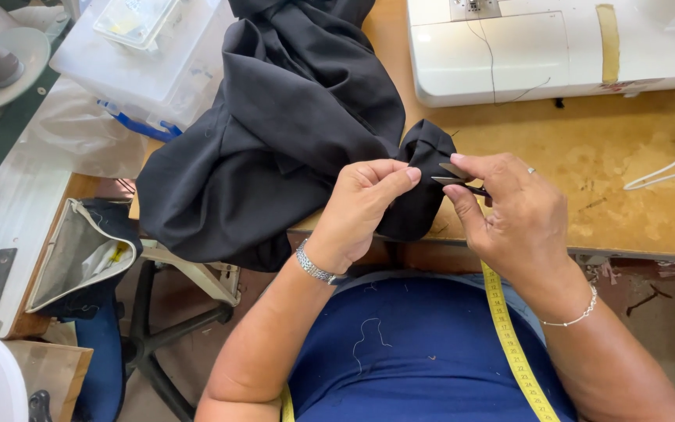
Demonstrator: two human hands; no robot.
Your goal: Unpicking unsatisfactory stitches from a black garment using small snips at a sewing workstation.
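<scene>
A black garment (275, 133) lies bunched on the wooden table (611, 172), hanging over its front edge. My left hand (361, 207) pinches a fold of the black cloth between thumb and fingers. My right hand (509, 211) grips small metal thread snips (456, 176), their blades pointing left at the pinched fold. A bracelet sits on each wrist. A yellow measuring tape (509, 344) hangs down across my blue shirt.
A white sewing machine (541, 47) stands at the back right, with a white cord (669, 168) beside it. A clear plastic box (150, 55) sits at the back left. A grey open bag (80, 250) and a chair base (173, 328) are at the lower left.
</scene>
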